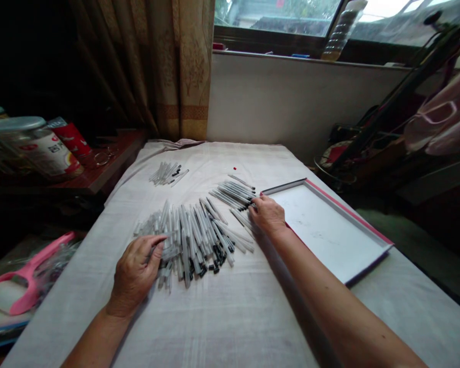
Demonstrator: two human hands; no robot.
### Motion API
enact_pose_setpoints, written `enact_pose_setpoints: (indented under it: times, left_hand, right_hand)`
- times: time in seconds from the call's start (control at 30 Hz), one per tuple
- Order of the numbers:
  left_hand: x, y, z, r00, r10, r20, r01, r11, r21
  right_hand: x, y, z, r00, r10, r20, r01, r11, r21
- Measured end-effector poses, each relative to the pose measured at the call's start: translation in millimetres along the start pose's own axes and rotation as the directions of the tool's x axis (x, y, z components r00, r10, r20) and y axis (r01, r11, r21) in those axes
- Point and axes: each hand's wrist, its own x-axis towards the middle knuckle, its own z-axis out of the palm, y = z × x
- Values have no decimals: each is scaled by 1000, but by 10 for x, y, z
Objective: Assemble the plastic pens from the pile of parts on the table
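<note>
left fingers: the left hand (135, 266) is curled, thumb near forefinger, at the near-left edge of the heap; translucent pieces show by the tips, but i cannot tell whether they are gripped.
right fingers: the right hand (269, 213) is bunched, tips at the dark ends of the fanned row of pens (233, 193); any pinch is hidden.
main heap of pens (193, 232): between the hands, clear-barrelled with black ends, mostly pointing away and overlapping.
pen handling: probably light, stiff and slick, apt to roll; thin plastic could crack under a hard squeeze.
where to hold: mid-barrel looks best, or several together around the middle, with the ends evened up.
small cluster of pens (164, 174): apart, beyond the heap on the left.
shallow white tray (325, 230): red and dark rim, just beside the right hand.
red speck (235, 168): beyond the fanned row.
pale tablecloth (230, 322): under everything above.
off to the left: a lidded jar (42, 148) and a pink plastic handle (26, 278).
</note>
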Motion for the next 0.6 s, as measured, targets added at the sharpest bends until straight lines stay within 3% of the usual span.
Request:
enact_pose_setpoints:
  times: [0.17,0.3,0.37,0.43,0.5,0.6]
  left_hand:
    - [-9,-10,-8,1000,10,3,-10,1000,-3]
    - [-2,56,-28,998,66,-19,-65,998,8]
    - [3,131,-38,995,95,-31,-95,995,15]
    - [6,216,-45,992,119,-45,-118,993,18]
    - [2,285,-44,989,139,-46,-138,990,24]
    - [-11,321,-33,983,181,15,-182,983,36]
  right_hand:
    - [54,-11,5,1000,25,-2,-25,1000,-2]
    - [-158,19,-82,987,47,-154,3,951,311]
    - [-377,-19,-136,981,36,-191,76,835,545]
    - [-623,-105,-179,987,3,-160,119,654,747]
    - [-834,-219,-202,996,-46,-70,84,516,852]
    - [-1007,-368,-194,994,-103,40,3,389,921]
